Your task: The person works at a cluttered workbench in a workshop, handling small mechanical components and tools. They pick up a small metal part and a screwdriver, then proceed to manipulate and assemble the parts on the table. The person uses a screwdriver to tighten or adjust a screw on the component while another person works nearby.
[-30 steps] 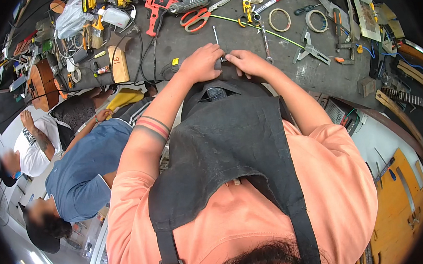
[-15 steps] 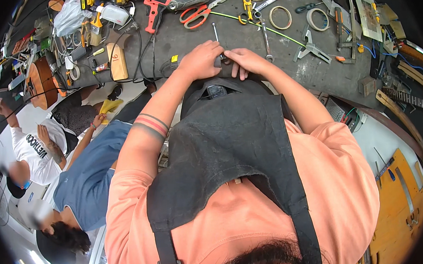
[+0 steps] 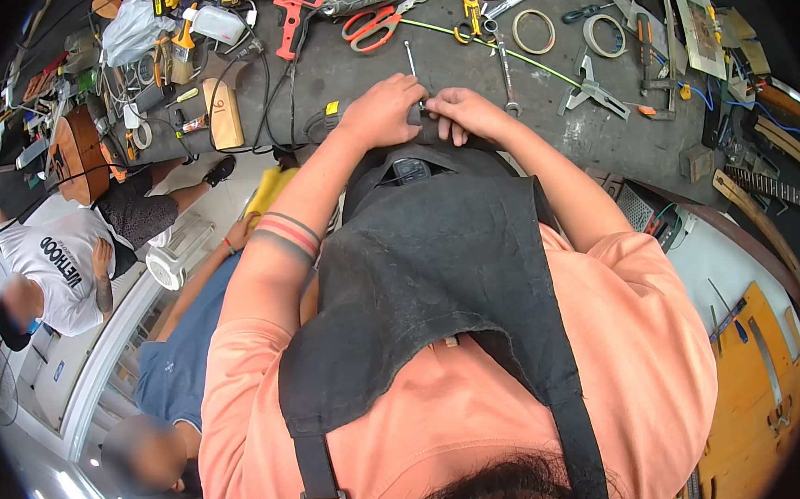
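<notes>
At the near edge of the dark workbench (image 3: 313, 70), my left hand (image 3: 385, 111) is closed with its fingers curled inward and its back upward. Close beside it, my right hand (image 3: 467, 113) pinches with thumb and forefinger at a tiny shiny piece (image 3: 422, 106) between the hands; its other fingers bend down. What exactly the two hands hold is too small and partly hidden. Just beyond my left fingers, a thin metal rod (image 3: 410, 59) with a small rounded end points away from me. A black-and-yellow object (image 3: 330, 113) lies by my left wrist.
Red-handled scissors (image 3: 373, 31), a red power tool (image 3: 296, 16), a wrench (image 3: 508, 80), tape rolls (image 3: 533, 32) and calipers (image 3: 593, 92) lie beyond my hands. A wooden block (image 3: 223, 113) and cables are at left. Two people (image 3: 67, 263) stand on the left.
My hands stay together at the bench edge with only a slight shift. At left, the person in blue has moved lower in the picture with a yellow cloth, and the person in white has shifted.
</notes>
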The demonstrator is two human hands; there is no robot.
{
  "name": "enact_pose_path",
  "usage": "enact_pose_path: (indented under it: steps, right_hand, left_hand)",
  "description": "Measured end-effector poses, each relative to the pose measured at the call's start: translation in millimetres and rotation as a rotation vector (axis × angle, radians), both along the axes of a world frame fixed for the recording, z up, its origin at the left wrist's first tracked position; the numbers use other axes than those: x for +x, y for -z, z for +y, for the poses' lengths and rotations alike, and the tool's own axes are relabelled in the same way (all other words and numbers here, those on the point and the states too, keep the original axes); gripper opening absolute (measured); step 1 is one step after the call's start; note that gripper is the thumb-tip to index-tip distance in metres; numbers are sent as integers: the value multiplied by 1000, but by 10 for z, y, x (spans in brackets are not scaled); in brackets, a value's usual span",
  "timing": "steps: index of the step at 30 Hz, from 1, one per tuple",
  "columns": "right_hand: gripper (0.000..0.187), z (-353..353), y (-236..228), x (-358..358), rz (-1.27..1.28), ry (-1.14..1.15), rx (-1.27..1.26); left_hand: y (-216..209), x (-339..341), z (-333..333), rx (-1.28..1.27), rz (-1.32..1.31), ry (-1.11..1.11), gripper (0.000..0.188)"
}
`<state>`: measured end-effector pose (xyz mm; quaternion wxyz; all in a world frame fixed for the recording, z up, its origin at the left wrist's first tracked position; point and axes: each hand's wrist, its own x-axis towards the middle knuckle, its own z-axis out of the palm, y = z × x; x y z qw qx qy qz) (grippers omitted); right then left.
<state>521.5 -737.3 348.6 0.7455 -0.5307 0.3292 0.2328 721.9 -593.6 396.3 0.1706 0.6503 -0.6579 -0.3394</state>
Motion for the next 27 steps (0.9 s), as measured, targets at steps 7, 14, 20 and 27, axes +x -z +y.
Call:
enact_pose_path:
  steps: [7, 14, 20, 27]
  right_hand:
    - [50, -46, -275, 124, 92, -48, 27]
    - [56, 135, -197, -32, -60, 53, -52]
    - [52, -14, -56, 65, 20, -55, 18]
    - [50, 58, -315, 72, -43, 81, -49]
  left_hand:
    - [-11, -3, 16, 5, -3, -8, 50]
    - [3, -6, 36, 18, -20, -10, 50]
    - [-4, -14, 19, 38, -39, 4, 51]
    - [-2, -3, 35, 43, -49, -1, 51]
